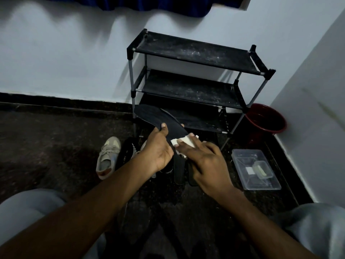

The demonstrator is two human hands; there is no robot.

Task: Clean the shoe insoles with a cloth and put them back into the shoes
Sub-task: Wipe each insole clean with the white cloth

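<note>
A black shoe rack (196,53) is set against the pale wall, straight behind the hands; its lowest shelf is partly hidden by the raised insole (156,116); a red bucket (265,118) is placed in the corner just beside the rack, and a clear plastic container (255,169) is laid on the dark floor near it. A beige sneaker (108,156) and a black shoe (128,150) are seen on the floor to the left; the black shoe is partly covered by the left hand (158,148).

The insole is held up in the air before the rack; it is gripped at its middle by the left hand, thumb curled on top and fingers beneath. A white cloth (183,142) is pressed on the insole's near end by the right hand (207,161), whose fingers are laid straight over it; the thumb is hidden.

Three shelves are counted on the rack; one bucket, one container, one held insole, one cloth; two dark flat pieces (179,171) are half hidden under the hands, and whether they are insoles cannot be told.
</note>
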